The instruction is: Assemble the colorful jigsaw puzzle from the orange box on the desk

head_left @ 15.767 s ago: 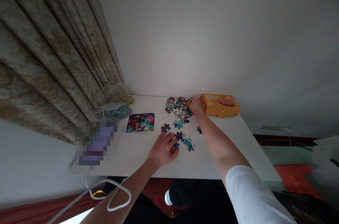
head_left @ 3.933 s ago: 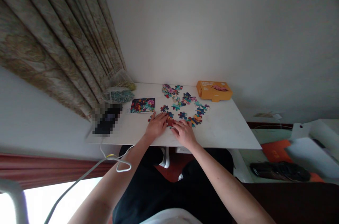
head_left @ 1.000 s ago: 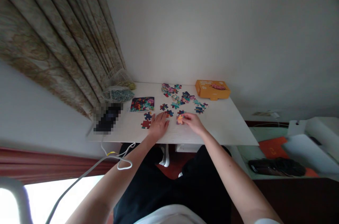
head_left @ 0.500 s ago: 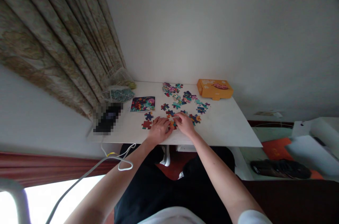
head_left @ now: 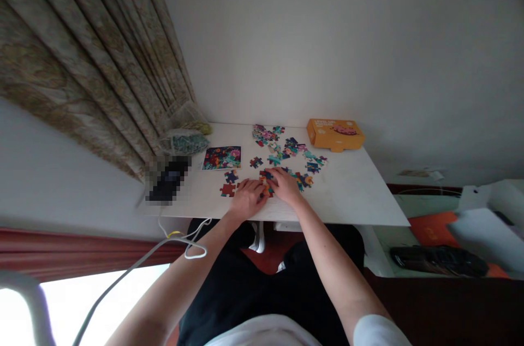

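Note:
Jigsaw puzzle pieces [head_left: 266,182] in orange, red and dark blue lie between my two hands near the front of the white table. My left hand [head_left: 248,200] rests on the table with bent fingers on the left side of these pieces. From the right, my right hand [head_left: 283,186] presses its closed fingertips onto the same small group; the exact piece under them is partly hidden. Just left of my left hand lies a red puzzle piece [head_left: 227,190], with a dark blue piece [head_left: 231,176] behind it. Orange and blue pieces [head_left: 305,180] sit right of my right hand.
Several loose pieces [head_left: 291,147] spread toward the wall. A colourful picture card [head_left: 222,157] lies back left, near a clear plastic bag [head_left: 186,141] and a blurred dark object [head_left: 167,180]. An orange box [head_left: 335,135] stands back right. A white cable [head_left: 196,250] hangs at the front left.
My right hand's fingers have moved slightly and lie lower and flatter over the pieces. My left hand stays at the same group. The whole view has shifted a little.

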Action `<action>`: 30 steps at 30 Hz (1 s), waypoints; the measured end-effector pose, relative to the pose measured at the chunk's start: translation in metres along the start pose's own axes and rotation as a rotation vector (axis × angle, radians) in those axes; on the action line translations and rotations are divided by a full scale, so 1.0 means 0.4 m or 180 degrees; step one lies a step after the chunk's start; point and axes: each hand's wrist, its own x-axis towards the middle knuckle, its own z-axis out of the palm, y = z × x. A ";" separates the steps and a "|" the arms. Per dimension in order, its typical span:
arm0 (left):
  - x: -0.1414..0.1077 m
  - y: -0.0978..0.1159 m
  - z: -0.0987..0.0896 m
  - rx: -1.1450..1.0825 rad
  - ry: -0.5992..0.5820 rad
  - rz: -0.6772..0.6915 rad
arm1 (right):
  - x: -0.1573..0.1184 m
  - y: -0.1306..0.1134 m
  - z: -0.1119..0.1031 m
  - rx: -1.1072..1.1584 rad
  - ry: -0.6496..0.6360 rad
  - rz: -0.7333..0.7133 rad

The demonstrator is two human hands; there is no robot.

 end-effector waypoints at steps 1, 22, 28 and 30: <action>0.000 0.000 -0.001 0.0004 0.0004 0.0004 | -0.004 0.005 0.002 0.0097 0.0054 0.0055; -0.002 0.001 -0.005 0.0026 -0.0037 -0.0032 | -0.007 0.035 0.003 0.1473 0.0390 0.0279; -0.001 0.003 -0.008 0.0024 -0.0031 -0.0041 | -0.008 0.024 0.009 0.0912 0.0259 0.0164; -0.001 0.002 -0.006 0.0019 -0.0038 -0.0016 | -0.012 0.019 0.010 0.0778 0.0203 0.0090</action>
